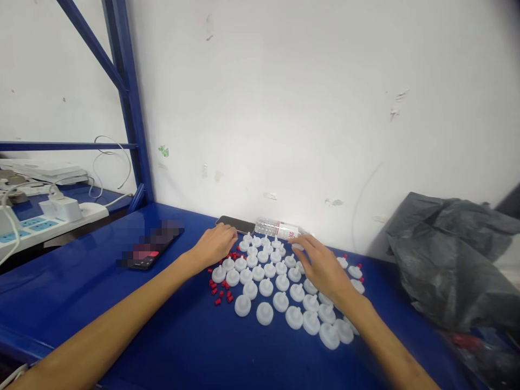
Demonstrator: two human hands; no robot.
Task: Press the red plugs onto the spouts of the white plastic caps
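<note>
Several white round plastic caps (266,286), each with a small stem on top, stand in rows on the blue table (170,336). Small red plastic pieces (221,295) lie scattered at the left of the rows. My left hand (213,245) rests at the far left corner of the rows, fingers curled downward over the red pieces; what they hold is hidden. My right hand (320,265) hovers over the right part of the rows, fingers spread and stretched toward the caps near the far edge.
A dark phone (235,223) and a lying clear water bottle (280,229) sit against the white wall. Another phone (148,252) lies at the left. A grey plastic bag (450,254) fills the right side. Power strips and chargers (52,214) sit on the left shelf by the blue frame (130,103).
</note>
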